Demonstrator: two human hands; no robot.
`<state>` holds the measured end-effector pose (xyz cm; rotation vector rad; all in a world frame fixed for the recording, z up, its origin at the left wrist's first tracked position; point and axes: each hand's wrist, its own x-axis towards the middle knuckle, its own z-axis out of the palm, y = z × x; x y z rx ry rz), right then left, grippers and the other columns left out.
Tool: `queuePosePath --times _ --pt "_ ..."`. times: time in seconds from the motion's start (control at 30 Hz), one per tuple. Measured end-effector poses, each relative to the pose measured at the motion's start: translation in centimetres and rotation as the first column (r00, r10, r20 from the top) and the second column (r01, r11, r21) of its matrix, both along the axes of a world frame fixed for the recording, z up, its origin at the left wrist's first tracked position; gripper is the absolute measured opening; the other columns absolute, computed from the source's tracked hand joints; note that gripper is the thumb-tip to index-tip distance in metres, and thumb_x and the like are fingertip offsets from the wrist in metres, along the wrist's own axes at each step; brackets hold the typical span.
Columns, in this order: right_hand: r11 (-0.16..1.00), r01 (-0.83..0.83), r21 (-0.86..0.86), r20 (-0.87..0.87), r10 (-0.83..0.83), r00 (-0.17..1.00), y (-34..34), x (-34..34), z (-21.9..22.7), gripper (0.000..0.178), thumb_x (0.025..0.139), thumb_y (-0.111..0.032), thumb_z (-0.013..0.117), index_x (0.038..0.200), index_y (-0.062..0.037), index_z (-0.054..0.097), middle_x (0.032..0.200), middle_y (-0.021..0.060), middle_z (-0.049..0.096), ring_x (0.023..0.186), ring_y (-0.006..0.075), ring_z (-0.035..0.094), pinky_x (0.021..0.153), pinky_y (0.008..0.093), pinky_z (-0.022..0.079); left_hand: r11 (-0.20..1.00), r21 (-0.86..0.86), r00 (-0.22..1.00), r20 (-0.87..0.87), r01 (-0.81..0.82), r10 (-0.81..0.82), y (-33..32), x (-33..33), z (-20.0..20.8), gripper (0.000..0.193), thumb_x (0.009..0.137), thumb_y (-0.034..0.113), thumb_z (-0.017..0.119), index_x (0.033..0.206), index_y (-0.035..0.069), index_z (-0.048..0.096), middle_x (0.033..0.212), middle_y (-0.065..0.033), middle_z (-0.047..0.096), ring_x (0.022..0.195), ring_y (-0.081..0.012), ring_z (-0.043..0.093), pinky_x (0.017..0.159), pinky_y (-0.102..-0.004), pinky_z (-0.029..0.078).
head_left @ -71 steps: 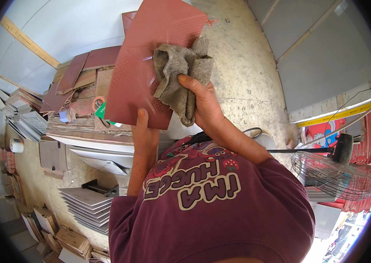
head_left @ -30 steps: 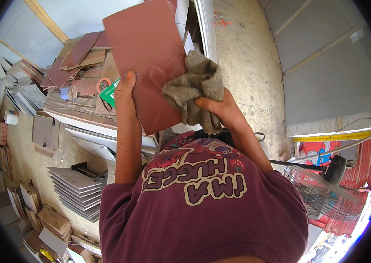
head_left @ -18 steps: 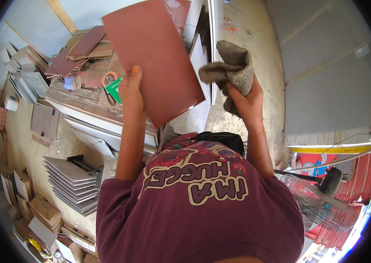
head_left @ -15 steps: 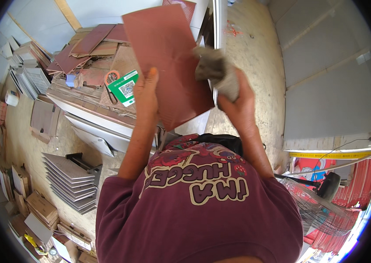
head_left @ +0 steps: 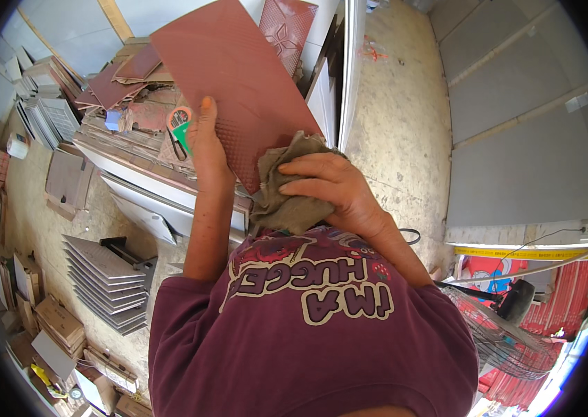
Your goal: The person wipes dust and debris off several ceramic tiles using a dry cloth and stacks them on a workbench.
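Observation:
A reddish-brown tile with a fine raised pattern is tilted up in front of me. My left hand grips its left edge, thumb lying over the face. Bunched against the tile's lower end is a grey-brown cloth. My right hand is closed on this cloth, fingers spread across it, and hides part of the tile's corner. Behind the held tile, to its right, stands another reddish tile with an embossed flower shape. A green card shows partly behind my left hand.
Reddish tiles and cardboard lie piled on the stack at left, beside an orange round object. A fanned row of grey tiles stands on the floor. Cardboard boxes sit lower left; a wire-caged fan is at right.
The tile has shifted left and tilted further. My right hand has brought the cloth from the tile's right edge down and left onto its lower end. The green card is more covered.

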<state>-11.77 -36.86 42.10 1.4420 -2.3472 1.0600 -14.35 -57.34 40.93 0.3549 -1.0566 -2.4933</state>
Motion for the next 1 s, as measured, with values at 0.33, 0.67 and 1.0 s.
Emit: queuePosePath --times 0.33,0.67,1.0 --pt "0.891 0.348 -0.293 0.144 -0.319 0.937 1.0 -1.9 0.9 0.048 0.060 0.001 0.076 0.105 -0.0114 0.065 0.104 0.0077 0.066 0.096 0.0257 0.063 0.082 0.0330 0.051 0.995 -0.046 0.989 -0.123 -0.092 0.086 -1.5 0.2 -0.3 0.036 0.093 0.023 0.059 0.122 0.001 0.055 0.116 -0.0090 0.060 0.102 -0.0199 0.059 0.088 -0.0345 0.048" --pt "0.941 0.252 -0.228 0.174 -0.215 0.961 -0.7 -2.8 0.7 0.048 0.062 0.004 0.072 0.107 -0.0117 0.065 0.102 0.0078 0.066 0.096 0.0280 0.063 0.082 0.0333 0.051 0.975 -0.155 0.987 0.002 -0.157 0.160 -3.7 -0.1 -1.0 0.045 0.096 0.029 0.050 0.126 -0.005 0.050 0.121 -0.0133 0.056 0.106 -0.0224 0.057 0.091 -0.0338 0.045" --pt "0.891 0.453 -0.026 0.080 -0.450 0.889 -2.3 -8.6 -6.4 0.049 0.068 -0.001 0.068 0.115 -0.0115 0.059 0.111 0.0099 0.061 0.104 0.0309 0.057 0.090 0.0354 0.047 0.921 -0.223 0.946 -0.010 -0.319 0.325 -11.7 -0.8 0.7 0.041 0.097 0.028 0.050 0.121 -0.005 0.052 0.116 -0.0124 0.060 0.101 -0.0223 0.060 0.085 -0.0317 0.049"
